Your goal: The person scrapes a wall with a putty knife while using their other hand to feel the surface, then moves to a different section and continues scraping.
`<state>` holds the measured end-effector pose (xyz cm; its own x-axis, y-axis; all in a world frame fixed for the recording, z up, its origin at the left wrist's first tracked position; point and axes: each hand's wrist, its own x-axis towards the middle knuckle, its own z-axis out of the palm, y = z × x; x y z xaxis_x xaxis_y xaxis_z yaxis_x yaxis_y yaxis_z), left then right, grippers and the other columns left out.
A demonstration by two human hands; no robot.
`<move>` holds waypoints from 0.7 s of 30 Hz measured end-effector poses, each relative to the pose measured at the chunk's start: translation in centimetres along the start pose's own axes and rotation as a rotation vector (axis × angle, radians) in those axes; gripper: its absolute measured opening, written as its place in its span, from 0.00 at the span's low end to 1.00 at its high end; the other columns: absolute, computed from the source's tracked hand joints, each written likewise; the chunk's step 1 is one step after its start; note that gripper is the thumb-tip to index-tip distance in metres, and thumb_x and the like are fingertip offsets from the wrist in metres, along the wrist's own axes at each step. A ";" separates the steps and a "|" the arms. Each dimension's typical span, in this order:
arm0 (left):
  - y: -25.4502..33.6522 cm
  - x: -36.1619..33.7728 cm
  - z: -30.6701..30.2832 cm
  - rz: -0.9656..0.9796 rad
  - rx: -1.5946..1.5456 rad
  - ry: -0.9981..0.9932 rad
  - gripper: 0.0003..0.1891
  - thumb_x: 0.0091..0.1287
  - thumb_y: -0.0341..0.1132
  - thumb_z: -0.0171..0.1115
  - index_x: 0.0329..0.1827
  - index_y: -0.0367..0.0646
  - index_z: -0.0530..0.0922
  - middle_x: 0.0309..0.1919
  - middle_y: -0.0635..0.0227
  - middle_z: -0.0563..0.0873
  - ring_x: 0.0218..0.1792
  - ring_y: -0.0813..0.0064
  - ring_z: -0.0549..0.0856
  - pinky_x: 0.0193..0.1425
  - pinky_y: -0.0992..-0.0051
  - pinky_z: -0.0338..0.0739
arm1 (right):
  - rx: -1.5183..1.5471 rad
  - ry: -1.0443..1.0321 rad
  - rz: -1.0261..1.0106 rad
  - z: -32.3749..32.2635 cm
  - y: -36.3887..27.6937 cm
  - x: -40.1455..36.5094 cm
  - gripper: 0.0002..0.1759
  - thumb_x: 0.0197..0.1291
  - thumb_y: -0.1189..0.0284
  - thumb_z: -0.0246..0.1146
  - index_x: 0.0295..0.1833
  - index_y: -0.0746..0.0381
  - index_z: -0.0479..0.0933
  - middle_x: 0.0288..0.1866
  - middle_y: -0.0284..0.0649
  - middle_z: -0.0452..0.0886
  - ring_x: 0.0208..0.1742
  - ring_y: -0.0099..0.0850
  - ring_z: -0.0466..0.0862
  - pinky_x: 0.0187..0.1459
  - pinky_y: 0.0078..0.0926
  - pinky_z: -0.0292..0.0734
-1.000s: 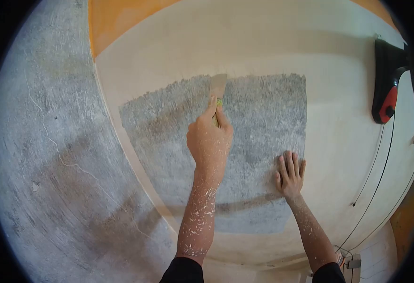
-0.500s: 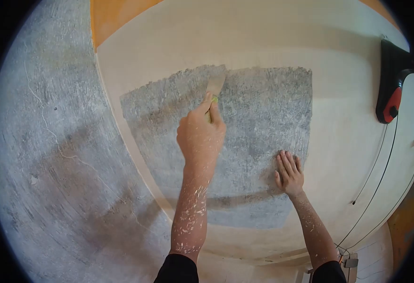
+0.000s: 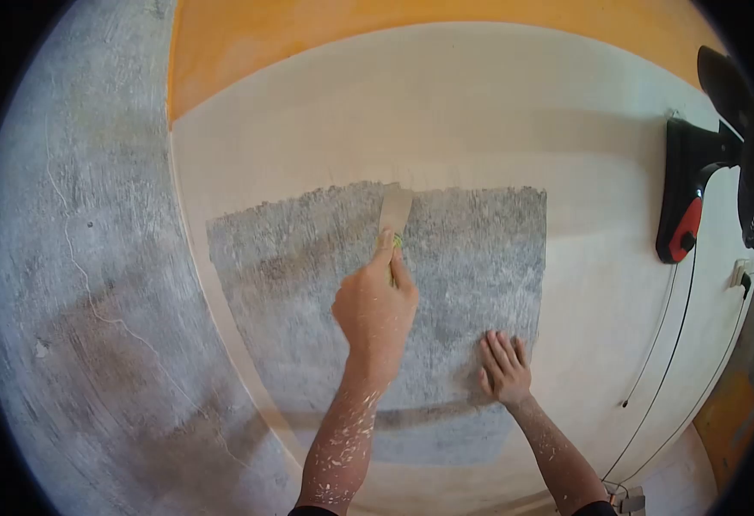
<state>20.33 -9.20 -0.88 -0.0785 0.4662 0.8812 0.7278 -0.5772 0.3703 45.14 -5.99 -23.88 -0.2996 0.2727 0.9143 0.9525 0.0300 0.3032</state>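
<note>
My left hand (image 3: 375, 311) is closed around a scraper with a green handle. Its flat blade (image 3: 394, 209) points up and lies against the wall at the top edge of a grey scraped patch (image 3: 291, 284). My right hand (image 3: 503, 368) rests flat on the wall, fingers spread, at the patch's lower right. Cream paint (image 3: 394, 112) surrounds the patch. White flecks cover both forearms.
A black and red tool (image 3: 682, 198) hangs on the wall at the right, with thin black cables (image 3: 665, 361) running down from it. Bare grey plaster (image 3: 76, 258) covers the left side. An orange band (image 3: 308, 34) runs along the top.
The view has tipped upward, so everything sits lower in the frame. The scraper blade went from tilted to upright at the patch's top edge. My right hand stays flat on the wall.
</note>
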 end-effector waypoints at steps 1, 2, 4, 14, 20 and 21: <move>0.3 0.2 0.3 -0.037 -0.012 -0.017 0.17 0.72 0.38 0.58 0.60 0.46 0.83 0.19 0.58 0.84 0.19 0.67 0.85 0.25 0.69 0.76 | -0.011 -0.007 -0.025 -0.4 -0.2 0.0 0.28 0.65 0.59 0.56 0.69 0.57 0.75 0.74 0.39 0.71 0.77 0.34 0.66 0.79 0.48 0.48; 0.4 0.1 0.5 -0.079 -0.024 -0.038 0.17 0.72 0.39 0.58 0.60 0.47 0.83 0.21 0.56 0.85 0.21 0.64 0.86 0.29 0.67 0.78 | -0.021 -0.021 -0.052 -0.8 -0.3 -0.1 0.28 0.65 0.59 0.56 0.69 0.56 0.75 0.73 0.39 0.71 0.77 0.34 0.66 0.79 0.48 0.47; 1.2 -0.3 -1.0 -0.113 -0.024 -0.125 0.16 0.72 0.38 0.58 0.60 0.47 0.83 0.21 0.56 0.85 0.21 0.64 0.86 0.28 0.66 0.78 | -0.020 -0.039 -0.042 -0.8 -0.5 -0.3 0.28 0.65 0.59 0.56 0.69 0.54 0.75 0.73 0.38 0.72 0.77 0.33 0.66 0.79 0.49 0.46; 1.2 -0.9 0.5 -0.055 -0.006 -0.094 0.16 0.72 0.38 0.58 0.59 0.46 0.83 0.21 0.55 0.85 0.23 0.61 0.87 0.27 0.66 0.78 | -0.027 -0.042 -0.056 -0.7 -0.6 0.0 0.28 0.66 0.57 0.56 0.71 0.50 0.73 0.74 0.36 0.70 0.77 0.33 0.65 0.80 0.51 0.44; 1.4 -0.6 0.5 -0.061 -0.087 -0.048 0.16 0.72 0.39 0.58 0.59 0.47 0.84 0.21 0.55 0.85 0.22 0.62 0.86 0.29 0.65 0.77 | -0.015 -0.053 -0.043 -0.8 -0.7 0.1 0.28 0.66 0.56 0.56 0.71 0.48 0.72 0.75 0.35 0.70 0.77 0.32 0.65 0.80 0.51 0.43; 1.2 -0.9 0.4 -0.075 -0.058 -0.076 0.16 0.72 0.39 0.58 0.59 0.47 0.84 0.21 0.55 0.85 0.22 0.62 0.86 0.29 0.65 0.77 | -0.034 -0.050 -0.053 -0.8 -0.7 -0.1 0.28 0.66 0.56 0.56 0.71 0.48 0.72 0.75 0.34 0.70 0.77 0.32 0.65 0.80 0.51 0.43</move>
<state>21.55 -10.10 -1.34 -0.0776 0.5579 0.8263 0.6813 -0.5754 0.4525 44.46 -6.85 -23.98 -0.3455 0.3194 0.8824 0.9327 0.0131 0.3605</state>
